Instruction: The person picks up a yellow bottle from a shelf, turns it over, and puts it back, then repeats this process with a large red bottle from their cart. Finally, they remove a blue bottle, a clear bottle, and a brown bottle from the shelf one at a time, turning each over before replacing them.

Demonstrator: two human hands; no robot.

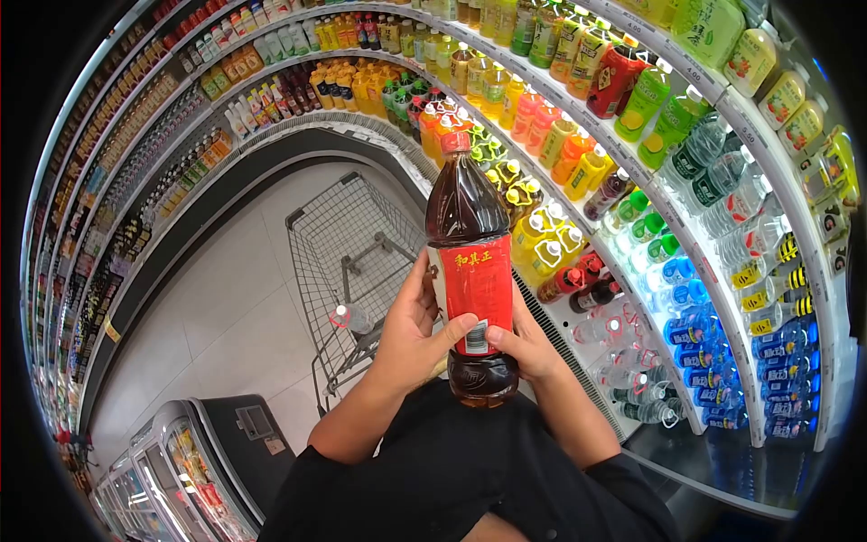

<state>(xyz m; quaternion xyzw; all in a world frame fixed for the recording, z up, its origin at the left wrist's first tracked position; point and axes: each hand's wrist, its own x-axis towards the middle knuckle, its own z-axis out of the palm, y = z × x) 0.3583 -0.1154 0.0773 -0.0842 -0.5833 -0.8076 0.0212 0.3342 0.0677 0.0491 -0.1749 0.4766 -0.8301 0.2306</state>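
Observation:
A large plastic bottle of dark drink with a red cap and red label stands nearly upright in front of my chest. My left hand wraps its left side, the thumb lying across the lower label. On the other side my right hand grips it, its thumb beside the barcode. Both sets of fingers curl behind the bottle and are partly hidden. Behind my left hand is a wire shopping cart, with a clear bottle with a red top lying in it.
Drink shelves curve along the right and back, packed with bottles. Blue-labelled bottles fill the lower right. A glass-fronted chiller stands at lower left. Pale floor tiles lie left of the cart.

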